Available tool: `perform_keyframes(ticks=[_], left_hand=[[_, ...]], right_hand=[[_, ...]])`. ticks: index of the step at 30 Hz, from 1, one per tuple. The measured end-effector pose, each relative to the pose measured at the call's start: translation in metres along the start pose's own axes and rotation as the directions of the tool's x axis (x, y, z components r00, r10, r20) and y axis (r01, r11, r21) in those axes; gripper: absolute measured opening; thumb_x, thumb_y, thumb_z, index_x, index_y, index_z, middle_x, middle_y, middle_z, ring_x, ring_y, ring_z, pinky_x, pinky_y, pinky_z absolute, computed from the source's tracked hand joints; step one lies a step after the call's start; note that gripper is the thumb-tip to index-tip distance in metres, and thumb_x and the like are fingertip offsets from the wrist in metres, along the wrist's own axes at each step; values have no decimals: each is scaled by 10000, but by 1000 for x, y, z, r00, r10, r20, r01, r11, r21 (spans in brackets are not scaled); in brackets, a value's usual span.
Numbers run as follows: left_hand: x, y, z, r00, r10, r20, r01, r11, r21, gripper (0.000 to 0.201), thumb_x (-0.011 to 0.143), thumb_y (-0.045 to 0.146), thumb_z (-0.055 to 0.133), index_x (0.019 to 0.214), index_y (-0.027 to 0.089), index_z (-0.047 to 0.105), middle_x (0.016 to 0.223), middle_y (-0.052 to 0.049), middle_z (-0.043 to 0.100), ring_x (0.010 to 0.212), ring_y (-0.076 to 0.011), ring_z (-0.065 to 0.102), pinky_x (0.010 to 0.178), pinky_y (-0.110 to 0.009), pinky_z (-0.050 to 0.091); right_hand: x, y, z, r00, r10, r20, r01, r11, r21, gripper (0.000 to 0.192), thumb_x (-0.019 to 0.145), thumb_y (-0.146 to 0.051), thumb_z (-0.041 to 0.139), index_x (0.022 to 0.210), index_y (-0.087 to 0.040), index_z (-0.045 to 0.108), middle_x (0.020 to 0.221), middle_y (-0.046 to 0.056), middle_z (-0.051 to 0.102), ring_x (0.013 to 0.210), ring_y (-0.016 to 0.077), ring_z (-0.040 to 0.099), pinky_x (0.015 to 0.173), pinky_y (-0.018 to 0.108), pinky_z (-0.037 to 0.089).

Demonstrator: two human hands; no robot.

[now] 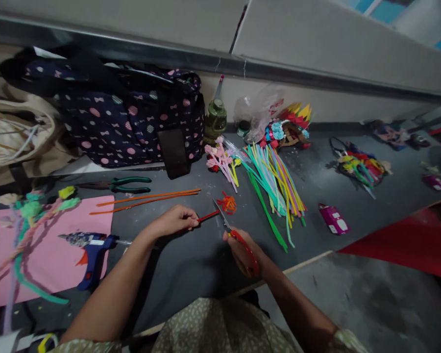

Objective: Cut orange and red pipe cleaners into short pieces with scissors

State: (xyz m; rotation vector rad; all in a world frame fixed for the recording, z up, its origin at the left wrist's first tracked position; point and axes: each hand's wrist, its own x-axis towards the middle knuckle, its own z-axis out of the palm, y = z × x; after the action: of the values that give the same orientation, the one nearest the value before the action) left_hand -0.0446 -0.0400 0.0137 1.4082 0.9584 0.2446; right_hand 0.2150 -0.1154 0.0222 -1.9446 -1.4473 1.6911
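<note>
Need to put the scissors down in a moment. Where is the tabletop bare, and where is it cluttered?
Bare dark tabletop lies under the forearms, between the blue glue gun and the right hand holding red-handled scissors. Another bare patch sits between the magenta packet and the tangled multicoloured pile. The back strip by the spotted bag and the spread of coloured pipe cleaners is crowded.

No text legible to me, not even on the magenta packet (333,219) with white labels.

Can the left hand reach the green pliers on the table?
Probably yes. The left hand pinches a red stick, but the green pliers lie close by on bare table, nothing between.
</note>
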Motion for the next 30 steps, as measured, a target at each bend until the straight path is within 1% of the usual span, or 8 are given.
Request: perform_keyframes(ticks=[3,6,9,12,17,20,26,30], left_hand=[[1,-2,-3,1000,9,0,-9,999,-34,360,801,459,623,814,101,665,602,15,539,486,-73,394,471,-206,279],[3,-2,-6,999,28,-21,-30,996,-80,364,790,465,650,821,103,676,621,0,573,493,-70,405,477,-202,291],[3,0,-7,998,23,-63,-31,991,-132,364,781,469,671,833,109,681,644,-15,598,504,-73,429,477,-199,309],[3,0,-6,996,36,-82,-48,987,-151,357,785,467,678,823,112,681,656,-25,608,531,-78,458,480,-190,326],[2,-2,-4,996,48,-81,-59,989,-133,385,784,482,676,827,100,683,648,-22,603,499,-71,449,465,-192,323],[1,0,-3,995,52,-82,-62,989,-132,390,772,484,682,809,96,673,630,-15,593,484,-70,440,462,-198,319],[1,1,1,995,71,-72,-80,988,-130,361,790,456,668,822,96,671,633,-7,584,486,-66,435,469,-197,323],[4,0,3,995,66,-75,-75,988,-132,354,776,451,678,802,98,669,620,-8,584,484,-68,436,471,-198,324]], right_hand=[[2,0,2,998,-55,5,55,996,-76,268,898,-428,404,933,-200,540,491,-59,441,380,127,475,385,217,348],[1,-1,1,999,-32,32,35,995,-97,299,901,-467,395,942,-212,545,491,-45,478,390,151,524,388,225,355],[-1,-1,-1,998,-31,54,35,997,-66,296,890,-488,434,951,-224,550,532,-34,531,431,150,569,413,217,383],[-6,-2,-4,998,-18,62,18,1000,3,272,844,-397,498,1050,-222,527,573,-48,543,495,153,612,463,213,427],[-21,-7,-12,998,-12,69,-1,985,174,400,759,-268,508,1154,-209,484,719,-13,591,756,203,692,540,231,492],[-26,-6,-16,997,-54,59,45,989,138,421,749,-263,518,1167,-214,492,800,18,623,856,224,684,542,234,506],[-19,8,-12,996,-66,52,63,996,66,391,812,-271,478,1198,-208,481,758,-17,600,578,132,656,474,186,461],[-15,13,-9,992,-113,52,113,994,-3,362,850,-282,450,1206,-228,490,762,-23,607,477,102,604,440,185,450]])
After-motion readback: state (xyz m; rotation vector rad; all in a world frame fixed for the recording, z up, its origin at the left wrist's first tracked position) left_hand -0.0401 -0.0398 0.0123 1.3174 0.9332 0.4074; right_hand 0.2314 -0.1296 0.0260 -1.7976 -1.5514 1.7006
